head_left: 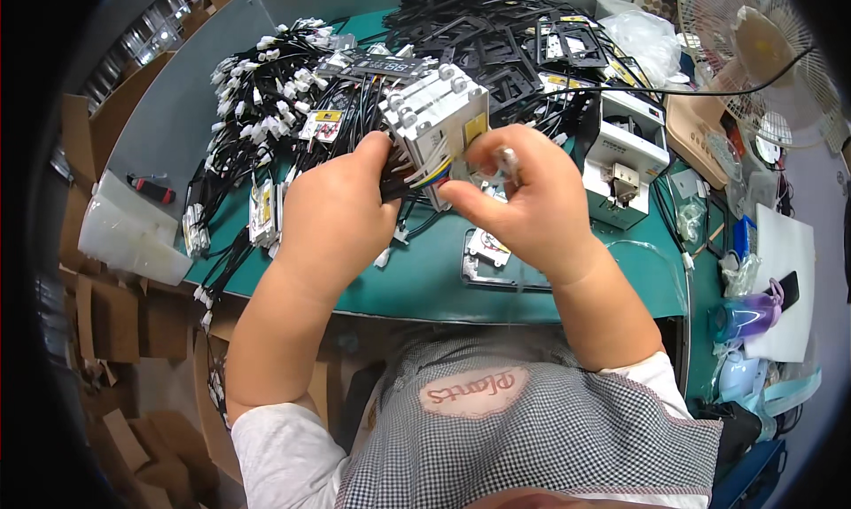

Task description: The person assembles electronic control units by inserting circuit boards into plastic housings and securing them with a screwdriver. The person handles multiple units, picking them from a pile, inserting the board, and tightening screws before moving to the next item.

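My left hand point(341, 203) is closed round a silver metal box-shaped module point(436, 110) and the black cables at its side, holding it tilted above the bench. The module has round metal posts on top and a yellow label on one face. Beside it, my right hand point(536, 203) has its fingers curled, with the thumb near the module's coloured wires point(433, 174). A small shiny, see-through piece point(508, 161) shows at the right fingers; I cannot make out what it is. Just beyond the module lies a black display panel point(383, 64).
Cables with white connectors point(257, 93) are heaped at the left, black plastic frames point(483, 39) at the back. A white machine point(625, 155) stands right, near a fan point(753, 48). A grey metal tray point(496, 279) lies at the green bench's point(425, 303) front edge. A red-black screwdriver point(152, 189) is far left.
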`<state>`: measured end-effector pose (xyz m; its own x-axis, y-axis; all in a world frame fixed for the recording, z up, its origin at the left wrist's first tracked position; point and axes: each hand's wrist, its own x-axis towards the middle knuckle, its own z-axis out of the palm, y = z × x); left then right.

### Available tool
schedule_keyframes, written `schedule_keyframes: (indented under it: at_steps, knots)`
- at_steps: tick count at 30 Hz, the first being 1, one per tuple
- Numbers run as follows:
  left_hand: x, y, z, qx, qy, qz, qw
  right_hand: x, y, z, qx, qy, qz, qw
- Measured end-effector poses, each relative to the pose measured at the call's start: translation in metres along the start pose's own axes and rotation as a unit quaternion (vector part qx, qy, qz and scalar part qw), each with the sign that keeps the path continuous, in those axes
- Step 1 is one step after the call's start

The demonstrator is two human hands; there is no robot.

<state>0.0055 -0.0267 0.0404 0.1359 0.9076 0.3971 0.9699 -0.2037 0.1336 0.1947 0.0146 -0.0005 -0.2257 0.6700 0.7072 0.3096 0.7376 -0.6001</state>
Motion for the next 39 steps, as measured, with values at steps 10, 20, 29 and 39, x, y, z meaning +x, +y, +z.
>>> schedule_keyframes:
  at_steps: [10, 20, 29, 39]
  knots:
    - [0.001, -0.002, 0.012, 0.010, -0.005, -0.012, 1.000, -0.009, 0.009, 0.010, -0.114, 0.024, -0.107, 0.987]
    - [0.003, -0.008, 0.015, -0.066, -0.024, -0.060, 0.996, -0.009, 0.008, 0.016, -0.088, -0.008, -0.053, 0.995]
    - [-0.002, -0.006, 0.018, -0.098, -0.030, -0.050, 0.993, -0.008, 0.016, 0.013, -0.006, -0.051, -0.028, 0.998]
    - [0.000, -0.008, 0.017, -0.115, -0.070, -0.059, 0.989, -0.023, 0.013, 0.004, 0.169, -0.029, 0.067, 0.983]
